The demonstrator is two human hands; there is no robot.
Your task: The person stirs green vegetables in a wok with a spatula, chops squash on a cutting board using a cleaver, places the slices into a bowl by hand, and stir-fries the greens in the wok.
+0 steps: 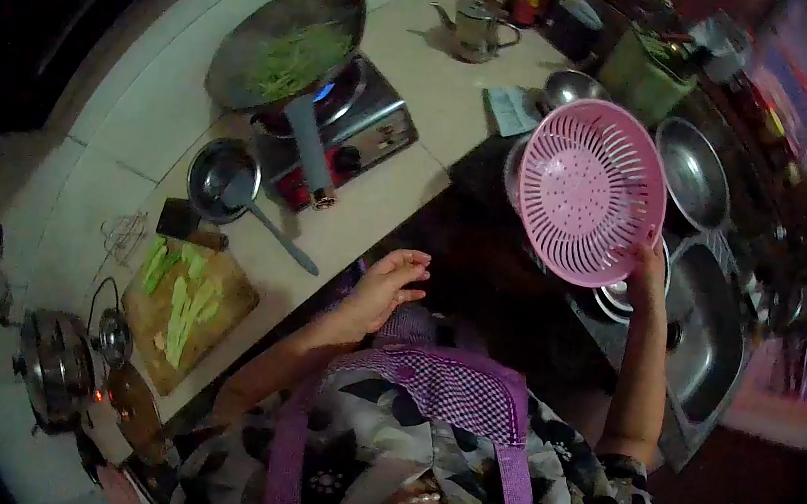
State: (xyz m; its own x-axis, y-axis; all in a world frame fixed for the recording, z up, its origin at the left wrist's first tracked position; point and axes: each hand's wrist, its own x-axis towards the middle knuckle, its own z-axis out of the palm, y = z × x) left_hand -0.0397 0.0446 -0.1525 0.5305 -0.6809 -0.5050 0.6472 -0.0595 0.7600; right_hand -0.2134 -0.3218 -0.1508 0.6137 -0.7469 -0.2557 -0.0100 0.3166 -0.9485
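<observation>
At the far left, a steel pot (54,370) stands beside 1 small glowing orange light (99,396). Next to it, a wooden cutting board (229,296) lies on the pale desk (390,195), bearing long green vegetable pieces (183,311) in a loose spread. A dark, broad blade (179,219), apparently a cleaver, lies at the board's upper edge. Just above it sits a small dark pan (225,175), its long handle angled toward the desk's front edge.

Farther back, a wok (234,60) holds a heap of shredded greens (296,58) and sits tilted on a gas stove (378,133), where 1 blue flame (324,91) shows beneath it. The wok's handle points toward the person.

The left hand (386,292) is in front of the desk, well apart from the stove; its fingers are loosely curled and grasp nothing visible. Near the back of the desk stands a metal teapot (476,31), its spout to the left.

To the right, the pink colander (587,189) is held up with its slotted inside facing the camera, in front of stacked metalware. The right hand (650,267) grasps it at the lower right rim, fingers closed on the edge. Beyond the rim, a steel basin (693,175) leans at a tilt, above a metal sink (713,335) at the far right.
</observation>
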